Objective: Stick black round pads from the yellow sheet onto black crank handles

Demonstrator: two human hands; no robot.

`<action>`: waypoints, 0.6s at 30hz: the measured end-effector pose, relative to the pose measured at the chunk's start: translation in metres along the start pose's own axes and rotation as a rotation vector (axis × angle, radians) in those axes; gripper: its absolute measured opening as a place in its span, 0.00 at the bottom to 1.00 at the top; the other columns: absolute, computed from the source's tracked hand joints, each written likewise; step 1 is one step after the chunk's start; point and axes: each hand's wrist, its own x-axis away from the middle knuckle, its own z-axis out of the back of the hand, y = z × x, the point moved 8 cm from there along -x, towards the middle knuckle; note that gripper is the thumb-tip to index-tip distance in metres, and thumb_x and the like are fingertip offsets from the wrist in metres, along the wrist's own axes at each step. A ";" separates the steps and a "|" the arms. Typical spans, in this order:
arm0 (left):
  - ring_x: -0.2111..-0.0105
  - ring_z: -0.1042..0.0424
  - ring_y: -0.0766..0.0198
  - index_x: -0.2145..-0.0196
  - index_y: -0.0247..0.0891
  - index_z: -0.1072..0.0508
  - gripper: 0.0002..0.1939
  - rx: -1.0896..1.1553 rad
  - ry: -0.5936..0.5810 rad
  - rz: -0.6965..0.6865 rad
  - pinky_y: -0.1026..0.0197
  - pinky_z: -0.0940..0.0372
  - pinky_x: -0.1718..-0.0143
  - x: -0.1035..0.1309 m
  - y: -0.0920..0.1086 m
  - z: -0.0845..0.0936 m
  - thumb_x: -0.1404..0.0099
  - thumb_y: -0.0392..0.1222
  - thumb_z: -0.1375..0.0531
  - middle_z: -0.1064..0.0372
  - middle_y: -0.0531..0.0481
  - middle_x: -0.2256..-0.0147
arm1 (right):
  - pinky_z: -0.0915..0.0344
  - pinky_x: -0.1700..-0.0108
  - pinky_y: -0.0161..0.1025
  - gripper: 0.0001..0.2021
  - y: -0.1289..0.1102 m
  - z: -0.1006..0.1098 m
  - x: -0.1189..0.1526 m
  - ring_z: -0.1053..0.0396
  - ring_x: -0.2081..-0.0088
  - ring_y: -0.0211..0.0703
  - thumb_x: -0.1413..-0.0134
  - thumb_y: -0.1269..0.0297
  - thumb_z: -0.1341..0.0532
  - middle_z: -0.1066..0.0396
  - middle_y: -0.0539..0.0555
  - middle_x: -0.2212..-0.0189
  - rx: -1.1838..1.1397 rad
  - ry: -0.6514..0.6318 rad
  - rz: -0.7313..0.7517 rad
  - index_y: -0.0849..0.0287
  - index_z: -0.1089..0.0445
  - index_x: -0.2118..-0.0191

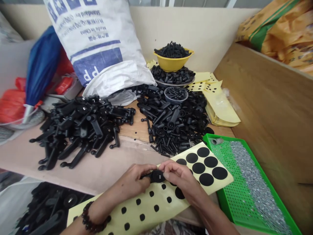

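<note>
We're pinching the black crank (157, 176) in our left hand (137, 180), seemingly for steadiness — our right hand (180, 175) pinches its edge.

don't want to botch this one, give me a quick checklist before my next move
1. Left hand steadies the black part: ok.
2. Right hand is at the part's round end: ok.
3. What the right fingertips pinch, if anything: cannot tell, too small.
4. Large black discs within reach on the yellow sheet: ok, several show.
5. Green tray upright beside the sheet: ok.
</note>
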 end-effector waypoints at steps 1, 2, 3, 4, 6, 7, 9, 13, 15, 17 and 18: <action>0.75 0.39 0.69 0.57 0.36 0.26 0.23 -0.005 0.001 -0.004 0.69 0.44 0.75 0.000 0.000 0.000 0.48 0.29 0.52 0.29 0.53 0.68 | 0.38 0.60 0.40 0.09 0.000 0.000 0.000 0.34 0.62 0.46 0.58 0.62 0.36 0.31 0.56 0.65 0.004 -0.001 0.001 0.58 0.35 0.79; 0.74 0.38 0.69 0.57 0.36 0.26 0.23 -0.010 0.003 -0.007 0.69 0.44 0.75 0.000 0.001 0.000 0.47 0.29 0.52 0.29 0.53 0.68 | 0.38 0.60 0.40 0.09 0.000 0.000 0.000 0.34 0.62 0.46 0.58 0.62 0.36 0.31 0.56 0.65 0.007 0.000 0.002 0.58 0.35 0.80; 0.74 0.38 0.69 0.57 0.36 0.26 0.23 -0.013 0.001 -0.012 0.69 0.44 0.74 0.000 0.001 0.000 0.47 0.29 0.52 0.29 0.54 0.68 | 0.38 0.60 0.40 0.09 0.000 0.000 -0.001 0.33 0.62 0.46 0.58 0.62 0.36 0.31 0.56 0.65 0.010 0.003 0.002 0.58 0.35 0.80; 0.73 0.37 0.68 0.57 0.37 0.26 0.23 -0.014 -0.003 -0.020 0.69 0.43 0.73 0.000 0.002 0.000 0.48 0.29 0.52 0.28 0.54 0.67 | 0.37 0.60 0.40 0.09 0.001 0.000 -0.001 0.33 0.62 0.47 0.58 0.62 0.36 0.31 0.56 0.65 0.011 0.008 0.002 0.58 0.35 0.80; 0.73 0.37 0.68 0.56 0.37 0.26 0.24 -0.020 -0.009 -0.030 0.68 0.43 0.72 0.000 0.002 0.000 0.48 0.28 0.52 0.28 0.54 0.66 | 0.37 0.60 0.40 0.09 0.001 0.001 -0.002 0.33 0.62 0.47 0.59 0.62 0.35 0.31 0.56 0.66 0.014 0.016 0.004 0.58 0.35 0.80; 0.74 0.38 0.69 0.55 0.37 0.26 0.25 -0.029 -0.008 -0.029 0.68 0.43 0.73 0.000 0.002 0.000 0.48 0.28 0.52 0.29 0.54 0.67 | 0.37 0.60 0.40 0.09 0.001 0.001 -0.002 0.33 0.62 0.47 0.59 0.62 0.35 0.31 0.56 0.66 0.017 0.017 0.009 0.58 0.35 0.80; 0.76 0.40 0.69 0.53 0.37 0.27 0.26 -0.058 -0.003 -0.017 0.68 0.45 0.74 0.001 0.000 0.000 0.48 0.28 0.52 0.30 0.55 0.70 | 0.36 0.61 0.40 0.09 0.001 0.000 -0.002 0.33 0.63 0.47 0.58 0.62 0.36 0.31 0.56 0.66 0.029 0.014 0.017 0.58 0.35 0.80; 0.77 0.41 0.69 0.52 0.37 0.27 0.26 -0.107 0.016 -0.009 0.68 0.45 0.75 0.001 -0.004 0.001 0.47 0.28 0.51 0.31 0.56 0.72 | 0.36 0.62 0.40 0.10 0.001 0.001 0.000 0.32 0.63 0.47 0.58 0.61 0.36 0.31 0.56 0.65 0.054 0.022 0.019 0.58 0.35 0.80; 0.75 0.39 0.68 0.53 0.37 0.27 0.25 -0.119 0.023 -0.019 0.68 0.44 0.74 0.002 -0.003 0.002 0.46 0.28 0.51 0.31 0.55 0.71 | 0.35 0.62 0.40 0.09 0.001 0.001 0.000 0.32 0.63 0.47 0.58 0.61 0.36 0.31 0.56 0.65 0.060 0.025 0.018 0.58 0.35 0.80; 0.73 0.37 0.68 0.55 0.37 0.26 0.23 -0.115 0.023 -0.029 0.68 0.42 0.72 0.003 -0.001 0.002 0.46 0.28 0.51 0.30 0.55 0.69 | 0.35 0.63 0.39 0.09 0.000 0.001 0.000 0.32 0.63 0.47 0.58 0.61 0.36 0.31 0.56 0.65 0.063 0.025 0.016 0.58 0.35 0.80; 0.73 0.36 0.68 0.56 0.37 0.26 0.22 -0.112 0.024 -0.031 0.68 0.42 0.71 0.003 0.000 0.002 0.45 0.29 0.51 0.29 0.55 0.69 | 0.35 0.63 0.39 0.09 0.000 0.001 0.000 0.32 0.63 0.47 0.58 0.61 0.36 0.31 0.56 0.65 0.064 0.028 0.015 0.58 0.35 0.80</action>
